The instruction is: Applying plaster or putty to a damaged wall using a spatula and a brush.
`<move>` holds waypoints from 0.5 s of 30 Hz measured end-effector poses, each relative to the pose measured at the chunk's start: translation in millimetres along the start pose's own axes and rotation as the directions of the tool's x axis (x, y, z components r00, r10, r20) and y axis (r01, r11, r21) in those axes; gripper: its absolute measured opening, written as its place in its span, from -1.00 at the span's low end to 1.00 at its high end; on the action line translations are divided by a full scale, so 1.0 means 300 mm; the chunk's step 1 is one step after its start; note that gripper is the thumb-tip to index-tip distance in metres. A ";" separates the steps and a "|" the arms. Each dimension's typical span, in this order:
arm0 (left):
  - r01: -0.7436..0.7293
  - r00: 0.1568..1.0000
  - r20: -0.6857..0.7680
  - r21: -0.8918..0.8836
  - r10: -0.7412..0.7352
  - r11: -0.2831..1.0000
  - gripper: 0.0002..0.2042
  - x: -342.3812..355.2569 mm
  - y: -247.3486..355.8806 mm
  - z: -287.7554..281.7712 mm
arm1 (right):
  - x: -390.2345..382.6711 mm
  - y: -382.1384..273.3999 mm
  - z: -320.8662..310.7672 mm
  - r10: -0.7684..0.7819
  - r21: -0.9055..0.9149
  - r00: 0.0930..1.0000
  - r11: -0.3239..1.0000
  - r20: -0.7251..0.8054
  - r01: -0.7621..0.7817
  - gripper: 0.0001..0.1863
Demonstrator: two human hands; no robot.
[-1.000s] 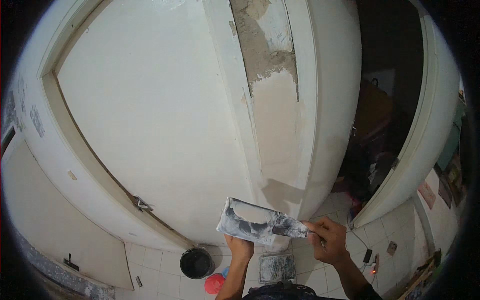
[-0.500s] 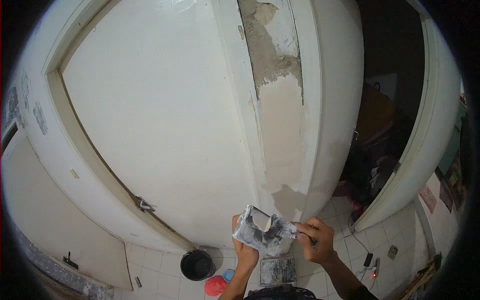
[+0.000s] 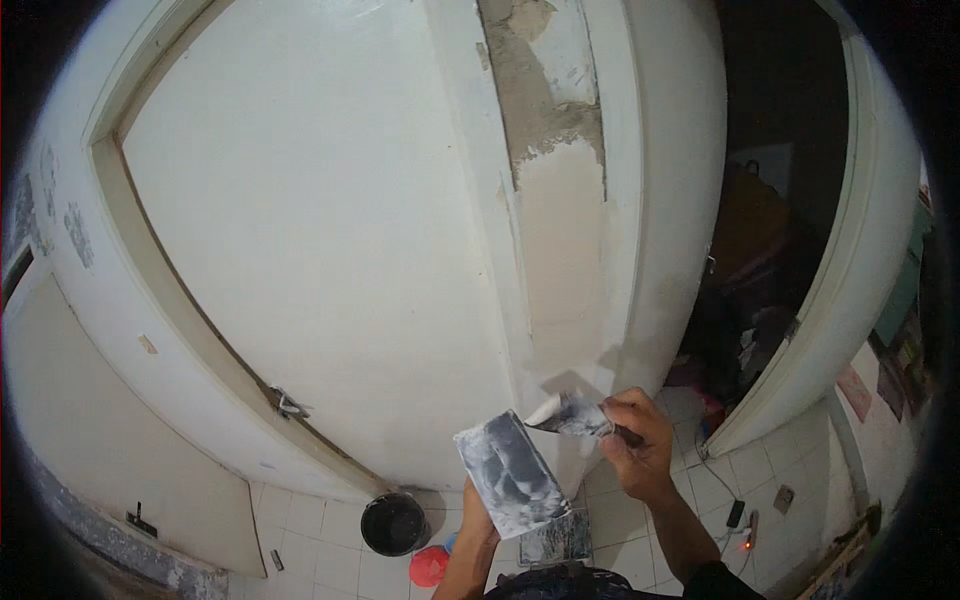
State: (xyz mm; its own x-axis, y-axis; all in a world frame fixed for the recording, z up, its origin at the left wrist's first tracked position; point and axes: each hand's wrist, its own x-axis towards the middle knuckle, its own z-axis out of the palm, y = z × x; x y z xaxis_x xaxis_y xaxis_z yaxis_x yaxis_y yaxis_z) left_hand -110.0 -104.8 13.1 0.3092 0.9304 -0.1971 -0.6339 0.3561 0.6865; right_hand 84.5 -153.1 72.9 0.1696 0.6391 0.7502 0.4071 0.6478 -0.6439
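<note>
In my left hand [image 3: 478, 514] is a dark flat rectangular board [image 3: 512, 472], its face smeared with thin white putty. My fingers grip it from beneath and are mostly hidden. Just right of the board, my right hand [image 3: 642, 442] is closed round the dark handle of a putty knife [image 3: 582, 416]. A lump of white putty [image 3: 547, 408] sits on the blade's end, close to the board's upper right edge. Ahead rises a narrow wall strip between two door frames. Its middle has a smooth beige patch [image 3: 562, 240], with rough grey bare plaster [image 3: 525, 95] above.
A black bucket [image 3: 369, 512] stands on the tiled floor, beside a red thing [image 3: 429, 567]. Below my hands lies a smeared dark slab [image 3: 556, 541]. A white door [image 3: 320, 220] is at left, a dark doorway [image 3: 775, 210] at right. A lit power strip [image 3: 752, 530] trails a cord.
The putty lump has gone from the board onto the putty knife. The knife has lifted off the board, and my left hand has turned the board more upright.
</note>
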 end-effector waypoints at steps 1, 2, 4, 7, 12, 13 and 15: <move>0.026 0.999 0.031 -0.024 -0.025 0.999 -0.63 0.010 0.000 -0.022 | 0.001 -0.005 0.001 -0.015 -0.007 1.000 1.000 -0.004 0.015 -0.72; 0.053 0.997 0.064 -0.047 -0.050 0.997 -0.62 0.013 0.002 -0.041 | -0.013 0.012 0.012 -0.016 -0.002 1.000 1.000 0.004 0.016 -0.72; 0.117 0.978 0.196 -0.236 -0.071 0.965 -0.63 0.003 0.004 -0.061 | -0.067 0.053 0.046 -0.108 -0.183 0.994 0.977 -0.006 0.106 -0.70; 0.100 0.961 0.274 -0.253 -0.028 0.962 -0.63 -0.012 0.004 -0.047 | -0.094 0.059 0.102 -0.249 -0.305 0.968 0.922 0.009 0.240 -0.67; 0.099 0.990 0.122 -0.184 -0.077 0.978 -0.64 -0.026 0.028 0.013 | -0.197 0.138 0.100 -0.132 -0.238 0.986 0.966 -0.105 0.104 -0.66; 0.104 0.989 0.127 -0.184 -0.081 0.977 -0.64 -0.024 0.012 0.014 | -0.234 0.175 0.070 -0.133 -0.244 0.985 0.964 -0.107 0.104 -0.66; 0.081 0.990 0.124 -0.147 -0.063 0.986 -0.65 -0.008 0.003 0.030 | -0.291 0.245 0.020 -0.184 -0.317 0.975 0.939 -0.122 0.137 -0.73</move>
State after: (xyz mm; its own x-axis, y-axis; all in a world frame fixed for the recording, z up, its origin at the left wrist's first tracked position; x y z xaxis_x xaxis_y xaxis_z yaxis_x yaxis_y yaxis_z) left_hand -104.9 -107.5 20.5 0.4339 0.8881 -0.1518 -0.7042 0.4394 0.5576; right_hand 94.2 -158.8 -40.9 0.1999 0.4541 0.8682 0.6894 0.5645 -0.4539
